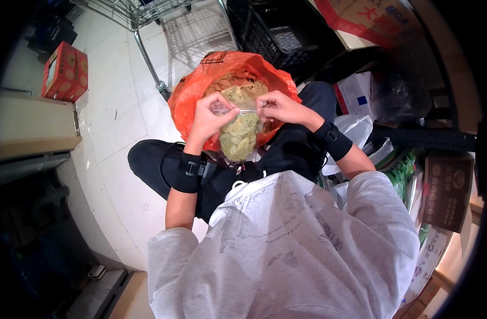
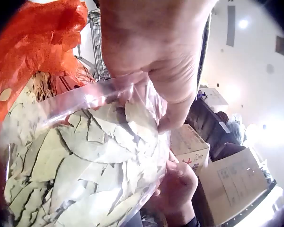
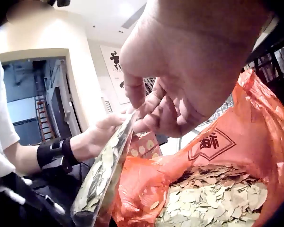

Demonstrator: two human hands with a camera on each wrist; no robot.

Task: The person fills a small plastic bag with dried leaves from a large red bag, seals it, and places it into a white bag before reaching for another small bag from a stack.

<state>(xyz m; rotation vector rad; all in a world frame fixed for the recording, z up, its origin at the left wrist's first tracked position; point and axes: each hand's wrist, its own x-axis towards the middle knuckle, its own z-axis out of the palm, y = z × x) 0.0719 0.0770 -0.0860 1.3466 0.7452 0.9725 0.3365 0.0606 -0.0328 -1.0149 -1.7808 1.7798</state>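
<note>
A clear zip bag (image 1: 238, 139) packed with dried, pale green bay leaves (image 2: 92, 156) hangs upright between both hands. My left hand (image 1: 210, 116) pinches the bag's top edge at its left end, thumb lying along the strip. At the right end, my right hand (image 1: 286, 108) pinches the same edge between thumb and fingers. Behind and under it stands a wide-mouthed orange-red plastic bag (image 1: 182, 98), holding a heap of loose dried leaves (image 3: 213, 201). The right wrist view shows the zip bag edge-on, its top at the fingertips.
A metal cart (image 1: 142, 16) stands ahead, beside a black plastic crate (image 1: 265, 40). A red carton (image 1: 66, 73) sits on the tiled floor at the left. More cartons, including a brown box (image 1: 446, 192), line the right side. The person's dark-trousered legs flank the orange-red bag.
</note>
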